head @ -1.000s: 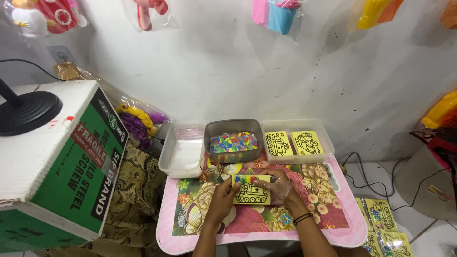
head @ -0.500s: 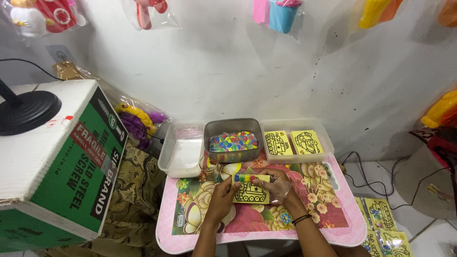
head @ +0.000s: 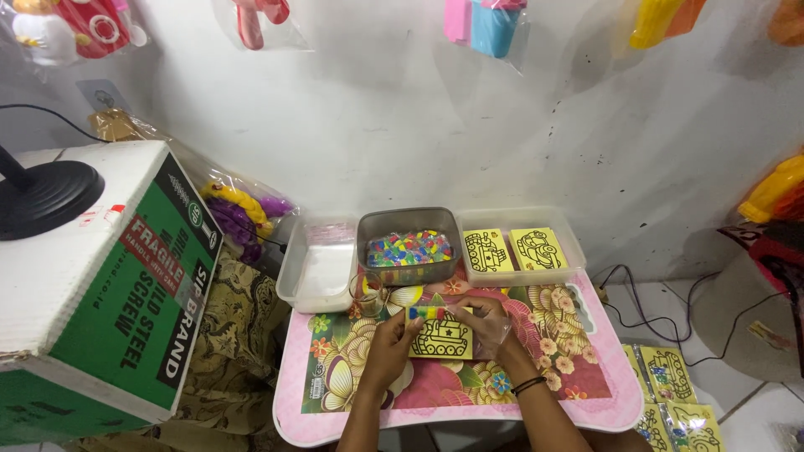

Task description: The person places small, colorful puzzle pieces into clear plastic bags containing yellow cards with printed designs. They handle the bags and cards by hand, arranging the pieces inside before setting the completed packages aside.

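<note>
Both my hands hold a small yellow card with a black outline drawing, on the pink flowered table. My left hand grips the card's left edge. My right hand holds the right edge and a clear plastic sleeve under it. A strip of small coloured pieces lies along the card's top. Behind it stands a grey tub full of coloured pieces.
A clear tray with two yellow cards sits at the back right, an empty clear tray at the back left, a small glass cup between. A big green-and-white carton stands left. More packed cards lie on the floor right.
</note>
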